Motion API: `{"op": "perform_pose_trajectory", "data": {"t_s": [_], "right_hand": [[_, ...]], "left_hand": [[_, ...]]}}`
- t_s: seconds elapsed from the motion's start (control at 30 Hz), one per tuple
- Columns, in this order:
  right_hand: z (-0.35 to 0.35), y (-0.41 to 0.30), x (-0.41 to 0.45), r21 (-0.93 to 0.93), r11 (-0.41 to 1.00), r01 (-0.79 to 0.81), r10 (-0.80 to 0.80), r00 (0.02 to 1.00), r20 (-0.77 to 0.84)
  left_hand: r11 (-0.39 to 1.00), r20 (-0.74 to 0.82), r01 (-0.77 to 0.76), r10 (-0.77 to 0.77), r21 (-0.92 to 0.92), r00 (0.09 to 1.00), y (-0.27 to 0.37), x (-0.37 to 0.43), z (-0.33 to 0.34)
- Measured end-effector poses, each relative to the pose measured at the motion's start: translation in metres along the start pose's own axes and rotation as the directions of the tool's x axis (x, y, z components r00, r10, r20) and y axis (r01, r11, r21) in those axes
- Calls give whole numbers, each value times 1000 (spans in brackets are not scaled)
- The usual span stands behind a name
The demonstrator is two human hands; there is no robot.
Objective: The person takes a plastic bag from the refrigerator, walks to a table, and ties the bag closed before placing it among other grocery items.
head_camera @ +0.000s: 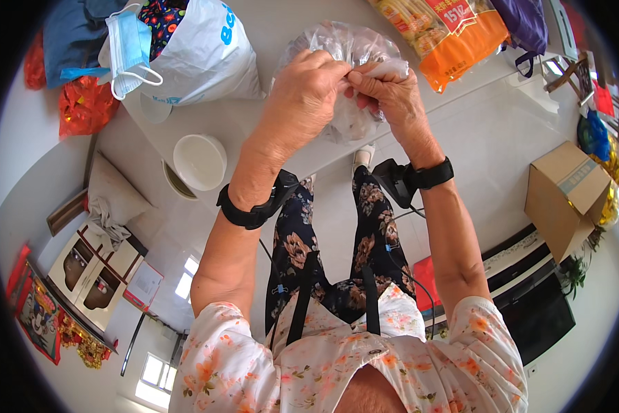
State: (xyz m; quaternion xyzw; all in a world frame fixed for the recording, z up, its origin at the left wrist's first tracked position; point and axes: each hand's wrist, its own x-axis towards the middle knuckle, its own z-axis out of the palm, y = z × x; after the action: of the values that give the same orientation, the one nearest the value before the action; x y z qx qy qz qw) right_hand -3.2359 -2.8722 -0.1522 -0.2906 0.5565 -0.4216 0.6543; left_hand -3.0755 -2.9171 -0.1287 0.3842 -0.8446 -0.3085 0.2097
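Observation:
A clear plastic bag [340, 44] lies bunched near the edge of a pale tabletop [252, 121], and its contents cannot be made out. My left hand [309, 95] pinches the gathered plastic between thumb and fingers. Close against it, my right hand [389, 90] grips the same gathered part, with a whitish fold of plastic showing over its fingers. The fingertips of both hands meet above the bag. Each wrist wears a black strap with a device.
On the left stand a white plastic bag [206, 62] with a blue face mask [129, 51] beside it and a white bowl [200, 162]. An orange snack package [443, 38] lies right. A cardboard box [567, 196] stands farther right.

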Motion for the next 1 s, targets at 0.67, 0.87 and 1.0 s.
{"op": "perform_pose_trajectory", "data": {"t_s": [0.67,0.87,1.0], "right_hand": [[-9,-7,-6,30,998,-54,54,998,-13],[1,1,-8,-22,998,57,-59,991,-117],[7,6,-7,-333,918,218,-280,948,-151]], "left_hand": [[994,-10,106,-106,32,994,16,-20,8],[984,-132,87,-108,-156,985,9,-3,7],[924,42,172,-168,-341,985,-5,3,16]]}}
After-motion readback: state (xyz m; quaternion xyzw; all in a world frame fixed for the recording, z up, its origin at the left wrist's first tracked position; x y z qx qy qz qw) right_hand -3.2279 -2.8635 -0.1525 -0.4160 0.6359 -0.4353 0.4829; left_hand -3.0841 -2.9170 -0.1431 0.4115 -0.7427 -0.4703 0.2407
